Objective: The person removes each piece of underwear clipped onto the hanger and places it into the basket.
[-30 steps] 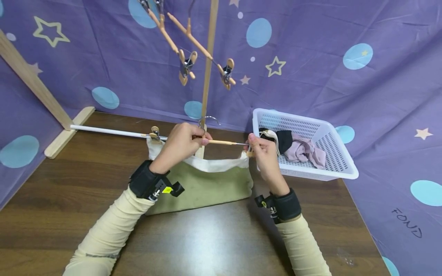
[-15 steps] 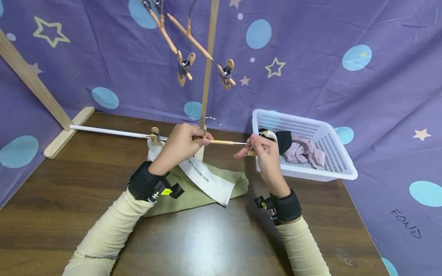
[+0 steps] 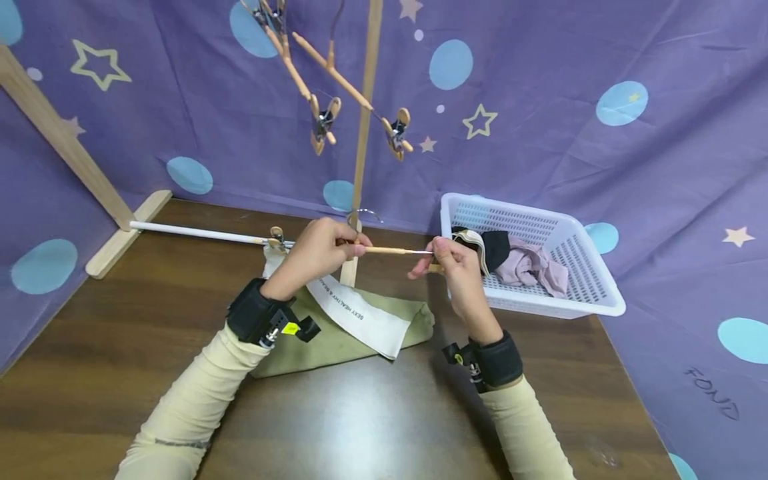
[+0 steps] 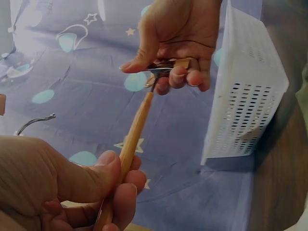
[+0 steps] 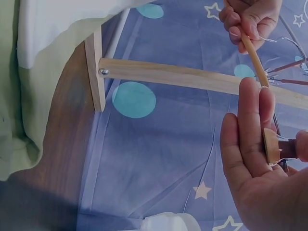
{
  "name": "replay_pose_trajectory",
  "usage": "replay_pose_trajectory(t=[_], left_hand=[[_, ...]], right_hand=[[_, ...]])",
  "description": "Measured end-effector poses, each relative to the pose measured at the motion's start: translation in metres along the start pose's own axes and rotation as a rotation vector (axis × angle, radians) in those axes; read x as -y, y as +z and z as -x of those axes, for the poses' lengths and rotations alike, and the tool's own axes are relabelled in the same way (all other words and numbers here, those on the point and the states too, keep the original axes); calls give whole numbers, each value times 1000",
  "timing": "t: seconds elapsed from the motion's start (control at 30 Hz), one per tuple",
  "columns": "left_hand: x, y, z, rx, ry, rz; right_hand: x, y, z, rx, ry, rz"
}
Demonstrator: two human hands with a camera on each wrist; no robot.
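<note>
My left hand [image 3: 321, 253] grips the wooden bar [image 3: 387, 251] of a clip hanger, beside its metal hook [image 3: 369, 213]. At the bar's right end my right hand [image 3: 462, 277] pinches the hanger's clip [image 5: 272, 147] between thumb and fingers, with no cloth in it. An olive garment [image 3: 342, 347] with a white printed waistband [image 3: 360, 317] hangs by one corner at the left clip [image 3: 277, 238]. Its other waistband end lies folded over the olive cloth, apart from the right hand. The left hand and wrist partly cover the garment.
A white basket [image 3: 600, 293] with pink cloth [image 3: 528, 267] and black cloth [image 3: 496, 250] stands to the right. Clip hangers [image 3: 333, 70] hang above, in front of a wooden post [image 3: 364, 147]. A white rod [image 3: 198, 233] runs low behind the left hand.
The waistband's right corner has come out of the right clip and dropped onto the olive cloth. Both hands have stayed nearly in place on the hanger.
</note>
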State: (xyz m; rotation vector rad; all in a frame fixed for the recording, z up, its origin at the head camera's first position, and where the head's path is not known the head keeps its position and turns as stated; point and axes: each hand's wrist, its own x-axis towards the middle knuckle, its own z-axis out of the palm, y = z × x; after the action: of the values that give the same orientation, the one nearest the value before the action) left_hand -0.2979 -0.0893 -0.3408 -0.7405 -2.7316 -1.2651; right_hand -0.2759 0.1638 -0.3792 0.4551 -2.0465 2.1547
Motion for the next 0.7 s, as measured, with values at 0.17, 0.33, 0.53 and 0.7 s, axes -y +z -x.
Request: replay_pose_trajectory(t=[0.17,0.33,0.53,0.7], left_hand=[[4,2,-2,71,3,42],[1,-5,-10,153,-1,-12],[-9,-15,-20,263,-2,-92],[-21,-25,-24,363,6,-109]], right_hand=[[0,-2,2,4,18,-6],[2,-4,1,4,43,-38],[8,-6,2,18,64,-86],[12,-9,2,28,78,-102]])
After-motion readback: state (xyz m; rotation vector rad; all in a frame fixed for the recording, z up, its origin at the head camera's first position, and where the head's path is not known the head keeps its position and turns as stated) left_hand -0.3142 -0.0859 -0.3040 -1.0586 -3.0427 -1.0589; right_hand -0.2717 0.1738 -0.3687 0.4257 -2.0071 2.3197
